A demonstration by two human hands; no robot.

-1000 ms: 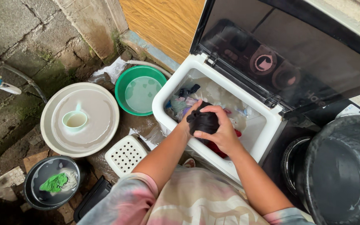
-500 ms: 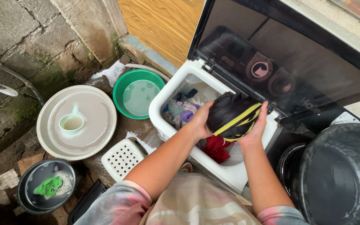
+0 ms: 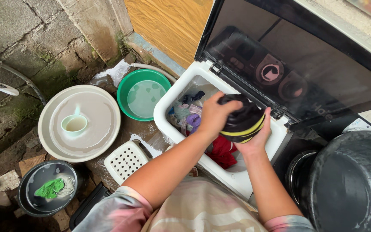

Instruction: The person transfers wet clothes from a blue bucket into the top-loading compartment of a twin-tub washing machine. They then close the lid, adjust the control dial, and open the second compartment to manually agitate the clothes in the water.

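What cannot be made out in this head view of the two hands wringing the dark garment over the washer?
- Dark garment: its kind is unclear; bunched, and covered by the left hand and right hand.
- Washer tub: its bottom is hidden under laundry and arms.
- Black tub: cut off by the frame edge.

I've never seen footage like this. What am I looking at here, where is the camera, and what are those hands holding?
The camera sits on a person's head and looks down, so the two bare arms reaching out from the bottom are the wearer's own. Both the left hand and the right hand hold a wadded black cloth with yellow stripes over the open tub of a white washing machine, whose dark lid stands raised. More laundry lies in the tub, including a red piece. On the wet ground to the left stand a green basin of water, a wide pale basin with a small scoop in it, a white perforated tray and a dark bowl holding a green cloth.
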